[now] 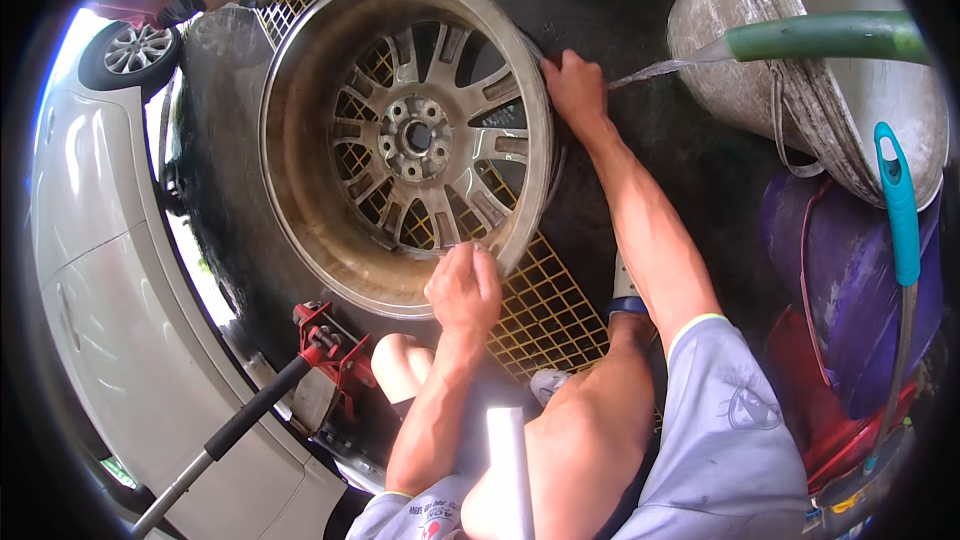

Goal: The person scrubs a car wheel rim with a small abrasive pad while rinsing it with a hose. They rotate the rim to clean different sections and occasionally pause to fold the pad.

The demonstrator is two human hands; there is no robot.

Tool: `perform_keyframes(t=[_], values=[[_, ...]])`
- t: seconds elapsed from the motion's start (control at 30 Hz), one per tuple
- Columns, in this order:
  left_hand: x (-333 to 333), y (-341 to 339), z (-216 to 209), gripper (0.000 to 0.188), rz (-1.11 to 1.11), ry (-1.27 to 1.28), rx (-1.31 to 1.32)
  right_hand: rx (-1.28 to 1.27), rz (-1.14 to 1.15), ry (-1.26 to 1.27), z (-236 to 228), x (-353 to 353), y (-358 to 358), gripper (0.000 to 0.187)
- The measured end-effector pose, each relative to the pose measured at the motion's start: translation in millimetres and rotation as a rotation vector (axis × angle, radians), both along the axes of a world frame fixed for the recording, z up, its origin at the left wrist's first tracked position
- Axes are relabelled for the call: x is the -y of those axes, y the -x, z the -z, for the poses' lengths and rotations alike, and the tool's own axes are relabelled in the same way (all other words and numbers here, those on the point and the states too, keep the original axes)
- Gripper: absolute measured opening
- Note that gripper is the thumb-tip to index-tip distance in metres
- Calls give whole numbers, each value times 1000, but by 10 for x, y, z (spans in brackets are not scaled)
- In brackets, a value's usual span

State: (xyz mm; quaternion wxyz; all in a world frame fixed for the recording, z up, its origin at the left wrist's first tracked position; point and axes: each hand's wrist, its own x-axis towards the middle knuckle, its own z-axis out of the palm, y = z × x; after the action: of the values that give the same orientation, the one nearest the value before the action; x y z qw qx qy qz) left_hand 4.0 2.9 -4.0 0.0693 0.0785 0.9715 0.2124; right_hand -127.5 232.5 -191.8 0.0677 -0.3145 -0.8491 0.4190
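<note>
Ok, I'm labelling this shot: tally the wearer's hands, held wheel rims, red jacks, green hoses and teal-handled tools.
Left hand and right hand: 2
Wheel rim: 1
Red jack: 1
Green hose: 1
Teal-handled tool: 1
Total: 6

With my left hand (464,292), which is curled, I touch the near rim of a metal wheel (462,125); its fingertips are hidden from me. My right hand (577,92) is at the wheel's right outer edge, with the fingers also partly hidden. The wheel's hollow inside faces me, brownish around the spokes, and below I see yellow grating (550,315). From a green hose (830,38), water (655,70) runs toward my right hand. A grey tub (722,5) stands behind the hose. At left are a red jack (335,345) and a pale car (110,210).
</note>
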Motion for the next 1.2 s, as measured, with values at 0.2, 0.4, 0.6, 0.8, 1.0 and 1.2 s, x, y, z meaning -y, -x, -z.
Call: perform_keyframes(t=[0.2,0.4,0.6,0.8,1.0,1.2], values=[[82,14,-23,20,-8,17,-50,90,-29,175,-123,198,-278,38],[1,5,11,20,-4,-16,31,28,-47,73,-8,-160,193,41],[47,11,-14,19,-10,34,-4,21,17,119,114,162,-246,42],[55,21,-23,21,-6,39,62,72,-53,73,-180,-32,130,38],[46,88,-29,20,10,10,-16,109,-77,57,-109,67,-10,38],[47,13,-31,20,19,29,-47,106,-78,25,-41,212,-242,37]])
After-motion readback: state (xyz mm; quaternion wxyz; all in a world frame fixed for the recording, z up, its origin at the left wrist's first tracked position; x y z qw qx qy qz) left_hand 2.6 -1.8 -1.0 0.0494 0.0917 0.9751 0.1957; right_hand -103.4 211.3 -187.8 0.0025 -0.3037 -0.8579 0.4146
